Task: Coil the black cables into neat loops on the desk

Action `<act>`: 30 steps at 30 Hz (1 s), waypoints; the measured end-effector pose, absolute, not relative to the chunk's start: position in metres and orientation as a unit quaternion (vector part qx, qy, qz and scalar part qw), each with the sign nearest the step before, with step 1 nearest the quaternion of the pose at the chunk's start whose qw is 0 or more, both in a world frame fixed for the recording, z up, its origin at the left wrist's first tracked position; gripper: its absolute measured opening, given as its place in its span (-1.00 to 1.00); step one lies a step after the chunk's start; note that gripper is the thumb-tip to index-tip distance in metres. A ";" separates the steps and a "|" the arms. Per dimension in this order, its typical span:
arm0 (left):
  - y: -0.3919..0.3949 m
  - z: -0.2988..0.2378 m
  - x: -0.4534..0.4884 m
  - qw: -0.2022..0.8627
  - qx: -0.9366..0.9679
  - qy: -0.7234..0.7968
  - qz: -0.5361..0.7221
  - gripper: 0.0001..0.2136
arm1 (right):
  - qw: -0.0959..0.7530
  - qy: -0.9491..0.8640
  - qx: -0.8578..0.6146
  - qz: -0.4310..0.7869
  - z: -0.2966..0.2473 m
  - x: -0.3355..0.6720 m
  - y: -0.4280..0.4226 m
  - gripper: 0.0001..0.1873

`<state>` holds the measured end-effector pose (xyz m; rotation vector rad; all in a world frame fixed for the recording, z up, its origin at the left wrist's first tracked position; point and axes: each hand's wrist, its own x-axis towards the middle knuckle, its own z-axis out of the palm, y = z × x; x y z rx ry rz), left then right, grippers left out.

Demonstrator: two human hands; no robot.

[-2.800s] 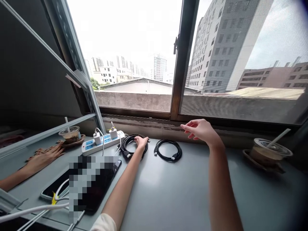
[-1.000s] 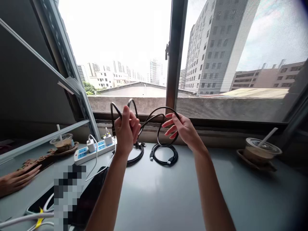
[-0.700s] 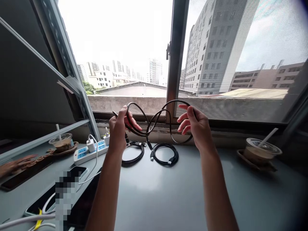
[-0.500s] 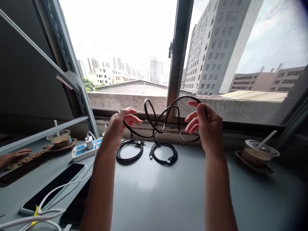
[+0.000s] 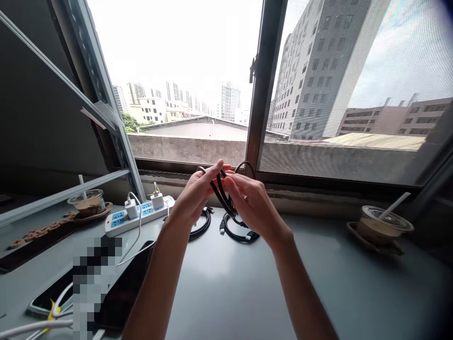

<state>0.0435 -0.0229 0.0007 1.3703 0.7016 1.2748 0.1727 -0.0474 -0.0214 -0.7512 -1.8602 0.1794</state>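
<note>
Both my hands are raised together above the grey desk [image 5: 247, 293], pinching a black cable [image 5: 220, 189] between them. My left hand [image 5: 196, 193] grips its loops from the left, and my right hand [image 5: 249, 200] closes on them from the right. The cable's lower part hangs down to the desk behind my left hand [image 5: 202, 225]. A second black cable [image 5: 233, 231] lies coiled on the desk just beyond my right hand.
A white power strip [image 5: 138, 217] with two chargers sits at the left by the window. Phones [image 5: 116, 293] and white cords lie at the near left. Iced drinks stand at the far left [image 5: 87, 203] and at the right [image 5: 384, 226]. A window frame [image 5: 260, 85] runs behind.
My left hand picked the left cable off the desk and both hands spread it into wide loops. Now the hands have come together, gathering the loops. Another person's hand at the far left has gone.
</note>
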 end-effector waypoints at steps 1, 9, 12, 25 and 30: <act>-0.022 0.001 0.043 0.545 0.567 0.286 0.547 -0.74 | 0.544 -0.779 -0.300 0.091 -0.022 0.171 -0.046 -0.56; -0.022 0.001 0.050 0.569 0.508 0.214 0.610 -0.84 | 0.637 -0.612 -0.446 0.146 -0.024 0.183 -0.033 -0.58; -0.023 0.001 0.050 0.565 0.510 0.217 0.612 -0.86 | 0.516 -0.642 -0.516 0.234 -0.027 0.196 -0.032 -0.38; -0.032 0.002 0.052 0.575 0.585 0.216 0.530 -0.73 | 0.582 -0.599 -0.302 0.459 -0.037 0.170 -0.005 -0.72; -0.030 0.001 0.052 0.508 0.567 0.252 0.598 -0.69 | 0.693 -0.426 -0.231 0.533 -0.015 0.198 -0.026 -0.76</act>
